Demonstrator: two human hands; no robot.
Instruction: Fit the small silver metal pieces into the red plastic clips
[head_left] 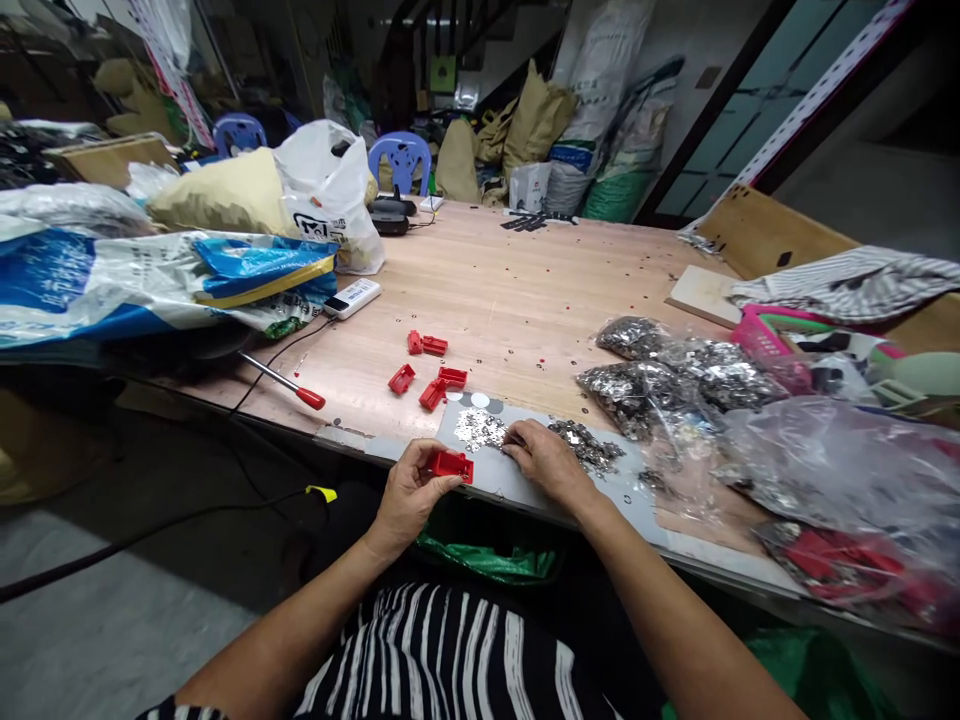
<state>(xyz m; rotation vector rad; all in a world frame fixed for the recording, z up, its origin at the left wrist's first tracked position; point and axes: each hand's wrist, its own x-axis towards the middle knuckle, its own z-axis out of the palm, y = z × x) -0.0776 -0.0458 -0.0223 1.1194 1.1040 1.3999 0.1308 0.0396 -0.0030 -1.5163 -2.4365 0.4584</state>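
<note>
My left hand holds a small red plastic housing at the table's front edge, its hollow side facing up. My right hand rests on a grey sheet with fingers pressed together at the right side of a pile of bright silvery pieces; whatever is between the fingertips is too small to make out. Just right of that hand lies a pile of darker metal pieces. Several more red housings lie on the table beyond my left hand.
A red-handled screwdriver and a white device lie on the left. Clear bags of metal parts fill the right side, near a pink basket. Large sacks and a white bag stand at the left. A green bag hangs below the edge.
</note>
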